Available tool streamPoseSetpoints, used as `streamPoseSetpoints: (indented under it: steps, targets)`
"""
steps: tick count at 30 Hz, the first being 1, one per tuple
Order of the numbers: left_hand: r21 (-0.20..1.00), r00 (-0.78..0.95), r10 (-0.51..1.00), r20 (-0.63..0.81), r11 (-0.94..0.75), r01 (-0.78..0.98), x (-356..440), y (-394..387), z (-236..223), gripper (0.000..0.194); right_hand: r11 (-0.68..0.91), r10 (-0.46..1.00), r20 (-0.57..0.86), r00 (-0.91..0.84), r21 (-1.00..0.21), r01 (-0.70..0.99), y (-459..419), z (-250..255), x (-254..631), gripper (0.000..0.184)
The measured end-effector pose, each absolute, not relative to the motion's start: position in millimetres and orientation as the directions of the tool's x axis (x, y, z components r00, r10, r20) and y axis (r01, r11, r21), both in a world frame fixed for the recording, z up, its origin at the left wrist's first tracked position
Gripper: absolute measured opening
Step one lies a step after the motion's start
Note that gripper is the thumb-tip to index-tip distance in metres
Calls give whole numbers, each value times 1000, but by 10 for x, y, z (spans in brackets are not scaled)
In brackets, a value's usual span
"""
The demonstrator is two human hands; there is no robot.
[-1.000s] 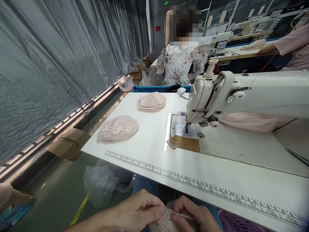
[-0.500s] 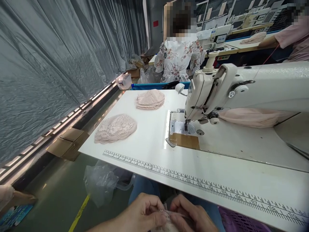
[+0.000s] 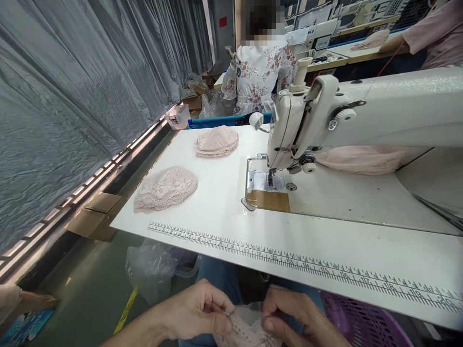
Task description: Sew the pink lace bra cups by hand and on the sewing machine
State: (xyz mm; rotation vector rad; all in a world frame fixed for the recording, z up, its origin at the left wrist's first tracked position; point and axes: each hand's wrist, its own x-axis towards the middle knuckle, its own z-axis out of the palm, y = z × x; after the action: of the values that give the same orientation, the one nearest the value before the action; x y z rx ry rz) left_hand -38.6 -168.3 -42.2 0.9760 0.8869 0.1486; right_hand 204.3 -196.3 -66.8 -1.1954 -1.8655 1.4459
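Note:
Below the front edge of the sewing table, over my lap, both hands pinch a small piece of pale pink lace. My left hand grips its left edge with thumb and fingers closed. My right hand is closed on its right edge. On the table top lie a stack of lace pieces at the near left and a second pink stack farther back. The white sewing machine stands to the right, its needle over the metal plate.
A ruler scale runs along the table's front edge. A purple basket sits low at my right, a clear plastic bag and a cardboard box at my left. Grey plastic sheeting hangs on the left. A person in a floral top works ahead.
The view has tilted and shifted a little, so the table sits higher and farther left. My hands keep working the lace in my lap and have drawn slightly apart.

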Motion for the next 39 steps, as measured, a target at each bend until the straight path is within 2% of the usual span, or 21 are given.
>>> streamPoseSetpoints:
  steps: [3, 4, 6, 7, 9, 12, 19, 26, 32, 36, 39]
  targets:
    - [786, 679, 472, -562, 560, 261, -405, -1685, -436, 45, -57, 802, -176, -570, -974, 220, -1938, -649, 2059, 13]
    - [792, 684, 472, -556, 549, 265, -409, -1689, -446, 44, -109, 770, -200, -606, -977, 184, -1927, -643, 2052, 24]
    - [806, 689, 477, -546, 523, 277, -416, -1697, -467, 43, -164, 705, -215, -676, -976, 140, -1899, -646, 2022, 60]
    - [811, 688, 481, -543, 512, 282, -421, -1699, -476, 42, -161, 681, -215, -700, -977, 143, -1884, -658, 2002, 67]
    - [821, 675, 502, -540, 492, 290, -440, -1699, -487, 42, -145, 672, -244, -699, -969, 199, -1859, -696, 1969, 63]
    - [826, 630, 548, -550, 471, 310, -479, -1686, -486, 46, -179, 712, -331, -620, -938, 296, -1860, -768, 1966, 37]
    - [832, 587, 597, -547, 465, 302, -555, -1671, -507, 49, -229, 754, -328, -569, -943, 241, -1939, -848, 2039, 13]
    - [839, 624, 569, -535, 445, 314, -619, -1660, -484, 46, -245, 728, -292, -621, -956, 163, -1869, -819, 1937, 30]
    - [812, 674, 462, -577, 411, 414, -404, -1594, -404, 42, -276, 700, -322, -637, -945, 174, -1819, -772, 1846, 31]
    - [815, 647, 496, -579, 352, 460, -313, -1547, -432, 43, -275, 676, -309, -669, -948, 159, -1798, -825, 1897, 43]
    - [805, 632, 498, -593, 382, 453, -338, -1524, -469, 48, -233, 660, -265, -704, -962, 143, -1778, -828, 1960, 48]
